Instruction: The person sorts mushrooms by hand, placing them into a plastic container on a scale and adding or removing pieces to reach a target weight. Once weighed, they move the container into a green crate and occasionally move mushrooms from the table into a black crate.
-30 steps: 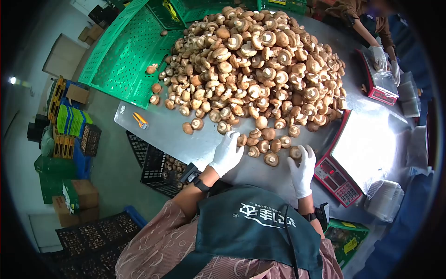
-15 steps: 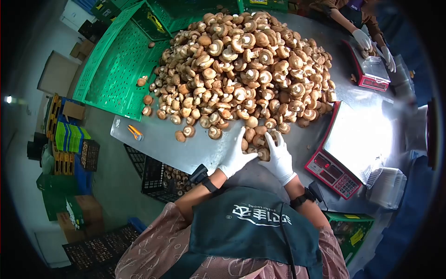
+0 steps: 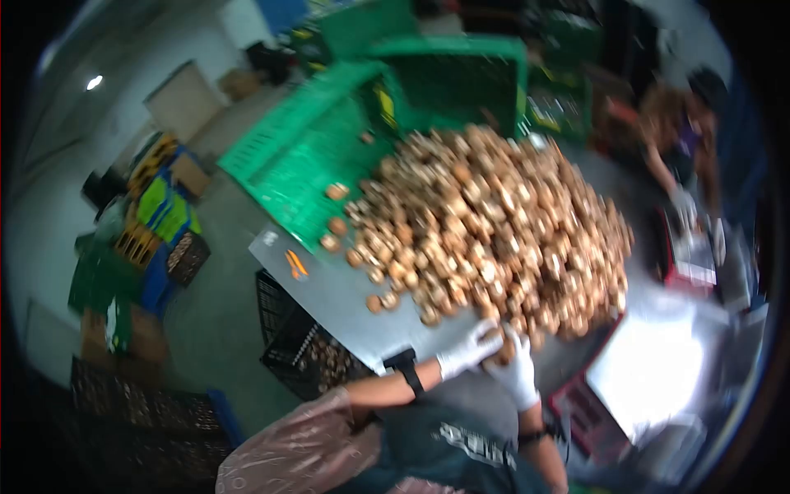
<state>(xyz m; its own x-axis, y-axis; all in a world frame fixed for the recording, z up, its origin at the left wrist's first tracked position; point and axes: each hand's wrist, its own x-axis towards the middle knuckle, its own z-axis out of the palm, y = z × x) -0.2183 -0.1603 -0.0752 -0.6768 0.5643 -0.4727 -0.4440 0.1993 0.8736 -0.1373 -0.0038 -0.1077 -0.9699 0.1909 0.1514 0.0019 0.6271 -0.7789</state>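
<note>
- On the left of the tabletop (image 3: 337, 306), a green crate (image 3: 284, 169) opens toward the mushroom pile (image 3: 494, 235); its yellow label (image 3: 385, 107) is too smeared for me to read.
- Near the tabletop's corner lies an orange-handled tool (image 3: 296, 265).
- In the middle, right in front of the pile, the gloved left hand (image 3: 467, 351) meets some mushrooms (image 3: 500, 354); I can't tell how far its fingers close.
- Across them, the right hand (image 3: 518, 375) faces it, its grip equally blurred.
- Below, pale apron lettering (image 3: 473, 443), illegible from here.
- Farther right, a red-edged scale (image 3: 594, 412).
</note>
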